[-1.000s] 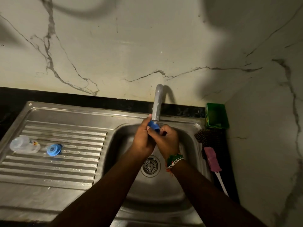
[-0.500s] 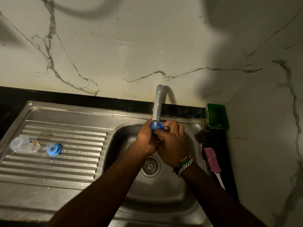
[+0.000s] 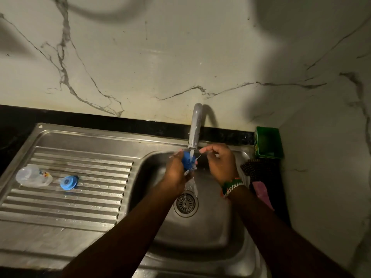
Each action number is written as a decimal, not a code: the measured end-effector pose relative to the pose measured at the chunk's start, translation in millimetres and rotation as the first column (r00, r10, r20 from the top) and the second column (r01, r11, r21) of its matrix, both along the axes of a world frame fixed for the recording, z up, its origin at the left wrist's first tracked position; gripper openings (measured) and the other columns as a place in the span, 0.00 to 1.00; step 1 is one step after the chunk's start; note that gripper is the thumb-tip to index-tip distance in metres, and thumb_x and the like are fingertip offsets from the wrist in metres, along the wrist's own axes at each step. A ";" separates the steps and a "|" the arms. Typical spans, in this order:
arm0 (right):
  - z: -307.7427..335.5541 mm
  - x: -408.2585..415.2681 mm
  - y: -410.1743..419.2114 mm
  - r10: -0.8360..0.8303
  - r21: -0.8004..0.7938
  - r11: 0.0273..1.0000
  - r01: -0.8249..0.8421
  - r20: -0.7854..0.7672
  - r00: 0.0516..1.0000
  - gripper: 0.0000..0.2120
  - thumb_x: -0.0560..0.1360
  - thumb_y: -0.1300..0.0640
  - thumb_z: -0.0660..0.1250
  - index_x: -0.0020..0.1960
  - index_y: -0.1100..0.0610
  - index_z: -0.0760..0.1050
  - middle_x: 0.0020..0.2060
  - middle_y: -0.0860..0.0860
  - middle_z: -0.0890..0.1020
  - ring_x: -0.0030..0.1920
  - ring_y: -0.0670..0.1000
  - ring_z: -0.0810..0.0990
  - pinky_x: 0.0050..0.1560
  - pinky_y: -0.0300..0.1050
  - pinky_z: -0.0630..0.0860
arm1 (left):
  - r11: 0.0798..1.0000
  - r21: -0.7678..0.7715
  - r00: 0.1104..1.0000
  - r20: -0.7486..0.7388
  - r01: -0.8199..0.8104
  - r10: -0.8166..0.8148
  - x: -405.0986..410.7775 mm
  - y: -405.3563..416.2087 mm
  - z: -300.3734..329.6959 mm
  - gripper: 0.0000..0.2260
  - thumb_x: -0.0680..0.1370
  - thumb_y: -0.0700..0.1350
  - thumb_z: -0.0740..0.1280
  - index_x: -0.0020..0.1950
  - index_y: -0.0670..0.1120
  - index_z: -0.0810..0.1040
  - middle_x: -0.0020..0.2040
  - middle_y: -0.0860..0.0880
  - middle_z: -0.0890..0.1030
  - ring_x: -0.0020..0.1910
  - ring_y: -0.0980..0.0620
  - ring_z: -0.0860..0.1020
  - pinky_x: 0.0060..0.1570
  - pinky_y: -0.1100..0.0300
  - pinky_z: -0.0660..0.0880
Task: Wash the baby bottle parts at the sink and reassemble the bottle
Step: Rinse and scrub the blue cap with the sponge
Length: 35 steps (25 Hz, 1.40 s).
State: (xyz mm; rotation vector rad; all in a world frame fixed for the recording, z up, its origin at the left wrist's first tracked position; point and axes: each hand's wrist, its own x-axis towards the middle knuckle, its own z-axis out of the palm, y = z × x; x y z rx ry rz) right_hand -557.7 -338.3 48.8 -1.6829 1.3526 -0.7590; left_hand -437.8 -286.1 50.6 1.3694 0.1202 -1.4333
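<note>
My left hand (image 3: 176,170) grips a blue bottle part (image 3: 187,161) under the running stream from the tap (image 3: 194,127), above the sink bowl (image 3: 202,231). Water splashes off it toward the drain (image 3: 185,204). My right hand (image 3: 219,162) hovers just right of the stream, fingers loosely curled, holding nothing I can make out. On the draining board (image 3: 80,197) to the left lie the clear bottle body (image 3: 33,176) on its side and a blue ring cap (image 3: 68,182).
A green holder (image 3: 268,142) stands at the back right corner. A dark scrubber (image 3: 255,169) and a pink brush (image 3: 262,192) lie on the sink's right rim. Marble walls close in behind and to the right.
My right hand has let go of the blue part and moved right, apart from my left hand. Water now visibly streams over the part.
</note>
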 end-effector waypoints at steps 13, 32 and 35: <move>-19.3 37.4 -81.3 0.363 0.048 0.923 -0.381 -0.430 0.826 0.18 0.77 0.66 0.66 0.66 0.58 0.75 0.59 0.60 0.81 0.60 0.60 0.80 0.62 0.55 0.79 | 0.958 -0.105 0.565 0.822 0.265 -0.066 25.1 23.2 -45.9 0.20 0.74 0.41 0.78 0.63 0.48 0.77 0.57 0.53 0.80 0.55 0.56 0.80 0.53 0.65 0.80; 42.2 -50.5 48.4 0.448 0.004 0.891 -0.454 -0.170 0.878 0.24 0.69 0.48 0.79 0.63 0.47 0.78 0.55 0.47 0.83 0.54 0.48 0.81 0.54 0.46 0.80 | 0.944 -0.224 0.782 0.621 0.243 -0.054 -31.2 73.5 32.9 0.19 0.74 0.51 0.77 0.62 0.50 0.79 0.55 0.50 0.85 0.53 0.52 0.85 0.54 0.53 0.83; 50.8 -62.1 43.7 0.417 -0.087 0.890 -0.448 -0.245 0.876 0.18 0.70 0.49 0.79 0.57 0.48 0.80 0.54 0.49 0.84 0.51 0.48 0.82 0.48 0.44 0.79 | 0.964 -0.230 0.826 0.563 0.133 0.021 -28.7 85.0 38.8 0.12 0.81 0.55 0.68 0.59 0.50 0.79 0.55 0.48 0.85 0.55 0.49 0.84 0.55 0.52 0.80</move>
